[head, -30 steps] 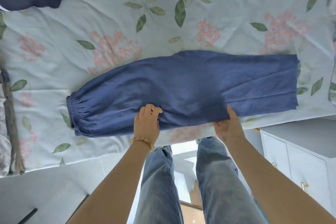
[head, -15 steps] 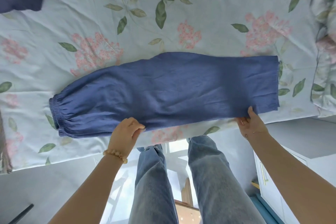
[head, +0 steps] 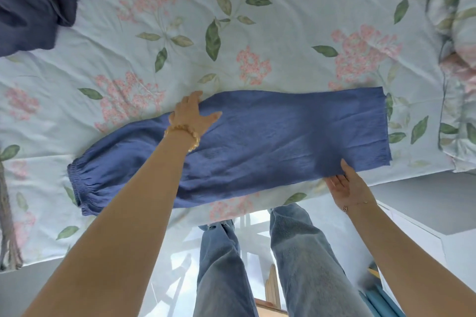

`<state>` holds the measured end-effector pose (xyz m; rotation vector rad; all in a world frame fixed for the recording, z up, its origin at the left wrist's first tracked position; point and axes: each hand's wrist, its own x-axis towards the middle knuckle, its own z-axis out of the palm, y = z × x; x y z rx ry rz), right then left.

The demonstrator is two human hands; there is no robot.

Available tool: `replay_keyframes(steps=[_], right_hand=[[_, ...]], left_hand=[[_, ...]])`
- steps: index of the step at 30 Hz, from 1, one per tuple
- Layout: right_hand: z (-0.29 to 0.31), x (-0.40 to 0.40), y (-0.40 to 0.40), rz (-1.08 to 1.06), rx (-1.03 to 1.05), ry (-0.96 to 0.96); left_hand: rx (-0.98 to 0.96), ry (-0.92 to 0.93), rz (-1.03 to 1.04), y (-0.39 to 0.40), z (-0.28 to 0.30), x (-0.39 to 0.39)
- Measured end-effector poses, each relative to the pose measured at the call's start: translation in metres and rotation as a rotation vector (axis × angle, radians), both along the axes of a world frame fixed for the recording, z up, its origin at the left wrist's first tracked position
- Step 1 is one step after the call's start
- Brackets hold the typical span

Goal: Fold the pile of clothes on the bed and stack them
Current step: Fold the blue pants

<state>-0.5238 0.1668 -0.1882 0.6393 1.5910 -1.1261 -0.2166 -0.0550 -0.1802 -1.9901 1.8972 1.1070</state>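
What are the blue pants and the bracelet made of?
The blue pants look like thin, soft woven cloth, maybe cotton or linen: matte, with fine crinkles and a gathered stretchy cuff. The bracelet looks like smooth, pale yellow beads, slightly shiny; stone, resin or wood, I cannot tell.

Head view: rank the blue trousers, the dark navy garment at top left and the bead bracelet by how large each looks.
1. blue trousers, spread across the bedsheet
2. dark navy garment, though the frame edge cuts it off, so its full size is unsure
3. bead bracelet on the left wrist, clearly smallest
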Motion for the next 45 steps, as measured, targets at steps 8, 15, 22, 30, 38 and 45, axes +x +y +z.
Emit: replay_keyframes(steps=[8, 15, 22, 30, 38, 45], right_hand=[[-0.004, -0.004, -0.01, 0.004, -0.013, -0.002], [-0.003, -0.003, -0.012, 0.018, 0.021, 0.018], [-0.005, -0.002, -0.012, 0.016, 0.033, 0.041], [-0.006, -0.002, -0.013, -0.003, 0.051, 0.033], [0.003, -0.001, -0.015, 0.089, 0.181, 0.027], [0.028, 0.009, -0.029, 0.374, 0.19, 0.153]], left_hand=[[-0.292, 0.158, -0.527, 0.022, 0.014, -0.02], [-0.334, 0.079, -0.794, 0.091, 0.019, 0.004], [-0.244, -0.18, -0.195, 0.039, 0.019, -0.002], [0.098, -0.426, -0.177, 0.005, 0.014, 0.002], [-0.116, -0.217, -0.117, -0.065, 0.018, 0.027], [-0.228, 0.017, -0.079, -0.058, 0.003, 0.023]])
